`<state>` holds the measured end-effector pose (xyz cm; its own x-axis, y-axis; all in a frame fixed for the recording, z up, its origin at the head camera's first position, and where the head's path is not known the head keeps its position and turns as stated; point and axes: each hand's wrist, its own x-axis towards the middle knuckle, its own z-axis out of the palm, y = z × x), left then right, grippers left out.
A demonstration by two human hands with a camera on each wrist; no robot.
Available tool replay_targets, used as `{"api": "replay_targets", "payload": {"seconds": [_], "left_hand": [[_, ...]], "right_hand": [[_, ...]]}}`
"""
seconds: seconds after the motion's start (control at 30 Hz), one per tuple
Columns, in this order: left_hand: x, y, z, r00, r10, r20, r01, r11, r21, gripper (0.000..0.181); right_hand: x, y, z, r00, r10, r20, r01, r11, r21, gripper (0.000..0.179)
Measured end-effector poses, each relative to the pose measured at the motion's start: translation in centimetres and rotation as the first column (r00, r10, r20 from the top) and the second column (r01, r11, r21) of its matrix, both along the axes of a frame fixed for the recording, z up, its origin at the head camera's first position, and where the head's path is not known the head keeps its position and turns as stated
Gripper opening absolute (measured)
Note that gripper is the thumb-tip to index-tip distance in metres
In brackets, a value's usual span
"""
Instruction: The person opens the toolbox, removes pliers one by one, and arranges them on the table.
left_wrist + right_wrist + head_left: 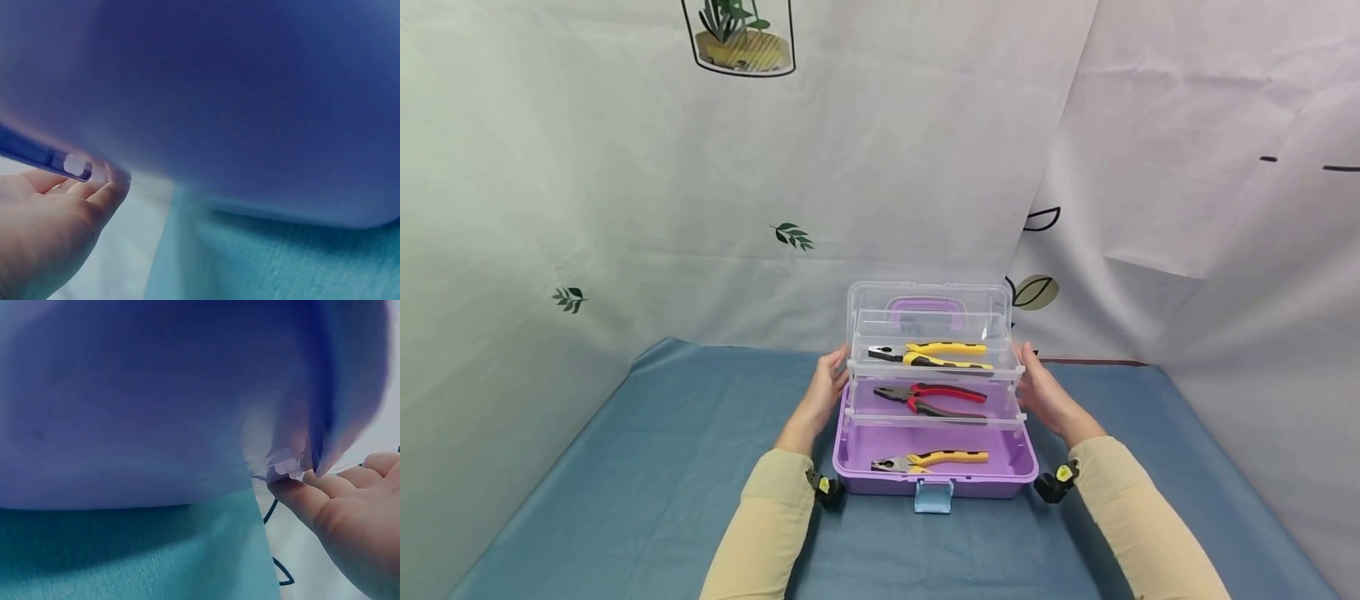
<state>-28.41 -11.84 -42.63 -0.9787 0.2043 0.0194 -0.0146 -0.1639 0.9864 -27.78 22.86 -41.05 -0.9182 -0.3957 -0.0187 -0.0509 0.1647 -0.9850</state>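
Note:
A purple toolbox (887,487) stands with its clear lid (871,300) raised and two clear trays stepped up over the base. Yellow-and-black pliers (951,348) lie in the upper tray, red-and-black pliers (951,391) in the lower one. Another pair with yellow handles (955,457) is in the base, partly behind its front rim. My left hand (823,387) touches the left side by the trays, fingertips partly hidden. On the opposite side, my right hand (1045,396) touches the tray ends. In the wrist views the box wall (237,125) fills most of the picture.
A light blue latch (933,498) hangs down at the box's front. The box stands on a blue cloth (700,475) covering the table. Pale printed curtains (700,167) close off the back and both sides.

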Motion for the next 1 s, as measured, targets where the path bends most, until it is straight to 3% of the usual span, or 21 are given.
{"api": "replay_targets", "payload": {"seconds": [0.57,1.0], "left_hand": [[-0.06,-0.68,0.18,0.998,-0.066,0.004,0.066,0.997,-0.038,0.066],[0.23,-0.77,0.39,0.996,-0.078,0.034,0.079,0.997,-0.021,0.066]], "right_hand": [[0.24,0.32,0.55,0.999,-0.03,0.014,0.029,0.997,0.068,0.074],[0.56,0.25,0.95,0.998,-0.043,0.053,0.037,0.994,0.105,0.079]]}}
